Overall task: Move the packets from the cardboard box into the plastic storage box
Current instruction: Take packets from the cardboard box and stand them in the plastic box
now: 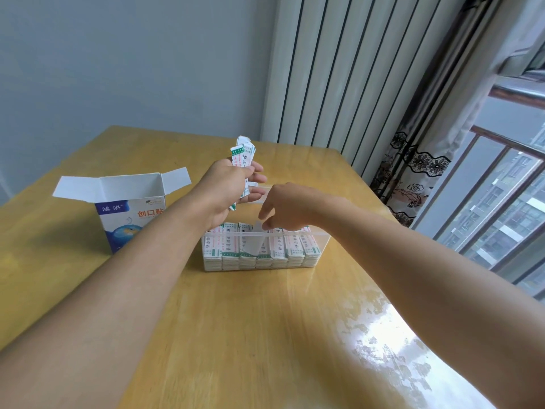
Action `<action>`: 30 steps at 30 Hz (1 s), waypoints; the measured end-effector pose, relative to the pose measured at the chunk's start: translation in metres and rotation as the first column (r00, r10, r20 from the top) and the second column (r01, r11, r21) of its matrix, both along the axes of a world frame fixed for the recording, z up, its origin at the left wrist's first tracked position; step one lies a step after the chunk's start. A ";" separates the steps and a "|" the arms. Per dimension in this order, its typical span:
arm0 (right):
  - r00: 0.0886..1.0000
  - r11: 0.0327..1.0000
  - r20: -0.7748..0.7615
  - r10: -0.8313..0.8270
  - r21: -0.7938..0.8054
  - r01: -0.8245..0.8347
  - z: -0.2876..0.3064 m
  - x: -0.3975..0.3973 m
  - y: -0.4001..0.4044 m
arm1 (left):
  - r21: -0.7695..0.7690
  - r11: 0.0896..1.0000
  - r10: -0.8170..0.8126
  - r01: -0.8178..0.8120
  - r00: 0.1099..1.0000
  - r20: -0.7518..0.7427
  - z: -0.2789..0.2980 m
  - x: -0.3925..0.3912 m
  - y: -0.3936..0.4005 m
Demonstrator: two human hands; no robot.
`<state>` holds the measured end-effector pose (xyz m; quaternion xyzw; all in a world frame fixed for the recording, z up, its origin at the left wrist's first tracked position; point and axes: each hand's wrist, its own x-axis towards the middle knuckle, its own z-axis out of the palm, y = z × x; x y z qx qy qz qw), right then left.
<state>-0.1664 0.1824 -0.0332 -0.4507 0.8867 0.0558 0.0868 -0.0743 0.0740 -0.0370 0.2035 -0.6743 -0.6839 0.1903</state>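
Observation:
A white and blue cardboard box (129,214) stands open on the left of the wooden table, its flaps spread. To its right sits a clear plastic storage box (317,246) filled with rows of white and green packets (292,246). My left hand (227,190) hovers above the storage box and grips a small bunch of packets (243,153) upright. My right hand (283,208) reaches down over the box's near wall and pinches a single packet (253,240), which stands slanted among the rows.
The wooden table (236,320) has bare surface in front and a bright glare patch at the front right. A white radiator (339,69) and a patterned curtain (413,172) stand behind the table's right edge, beside a window.

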 end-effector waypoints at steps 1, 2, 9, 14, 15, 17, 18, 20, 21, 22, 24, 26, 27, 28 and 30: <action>1.000 1.000 0.001 -0.001 -0.015 0.001 -0.002 -0.001 0.000 | 0.004 1.000 0.004 -0.004 1.000 -0.004 0.000 0.000 0.000; 1.000 0.999 -0.001 -0.003 -0.032 0.003 -0.003 -0.002 0.000 | 0.008 1.000 0.004 -0.004 1.000 -0.007 0.000 0.000 0.000; 1.000 0.995 -0.005 0.009 -0.099 -0.010 0.001 -0.007 0.002 | -0.002 1.000 0.003 -0.003 1.000 -0.001 0.002 0.001 0.001; 0.998 0.997 0.027 0.061 -0.047 -0.060 -0.003 -0.007 0.002 | -0.004 1.000 0.009 -0.009 1.000 0.005 0.002 0.001 0.001; 0.997 0.996 0.025 0.073 -0.049 -0.071 -0.004 -0.007 0.002 | -0.005 1.000 0.009 -0.009 1.000 0.005 0.002 0.001 0.001; 0.996 0.995 0.016 0.089 -0.052 -0.088 -0.005 -0.008 0.002 | -0.011 1.000 0.007 -0.007 1.000 0.008 0.002 0.002 0.001; 0.996 0.994 0.013 0.091 -0.056 -0.091 -0.005 -0.008 0.002 | -0.015 1.000 0.006 -0.006 1.000 0.009 0.002 0.002 0.002; 0.995 0.992 0.013 0.096 -0.087 -0.094 -0.004 -0.008 0.002 | -0.020 1.000 0.004 -0.004 1.000 0.010 0.003 0.002 0.002; 0.995 0.989 0.015 0.100 -0.112 -0.098 -0.003 -0.008 0.003 | -0.021 1.000 0.004 -0.003 1.000 0.011 0.003 0.002 0.002; 0.994 0.985 0.019 0.107 -0.140 -0.103 -0.001 -0.007 0.004 | -0.021 1.000 0.004 -0.004 1.000 0.009 0.003 0.002 0.002; 0.992 0.976 0.038 0.124 -0.187 -0.115 0.005 -0.004 0.007 | -0.023 1.000 0.004 -0.004 1.000 0.008 0.004 0.003 0.002; 0.988 0.973 0.082 0.133 -0.202 -0.114 0.016 -0.002 0.013 | -0.034 0.999 0.006 -0.005 1.000 0.011 0.005 0.004 0.002; 0.985 0.970 0.117 0.128 -0.220 -0.100 0.022 -0.002 0.018 | -0.039 0.999 0.008 -0.008 1.000 0.012 0.006 0.004 0.001; 0.979 0.962 0.161 0.122 -0.264 -0.076 0.029 -0.003 0.022 | -0.043 0.999 0.011 -0.011 1.000 0.012 0.006 0.005 0.000; 0.963 0.916 0.236 0.132 -0.401 -0.027 0.040 -0.004 0.033 | -0.053 0.999 0.005 -0.004 1.000 0.019 0.008 0.007 -0.001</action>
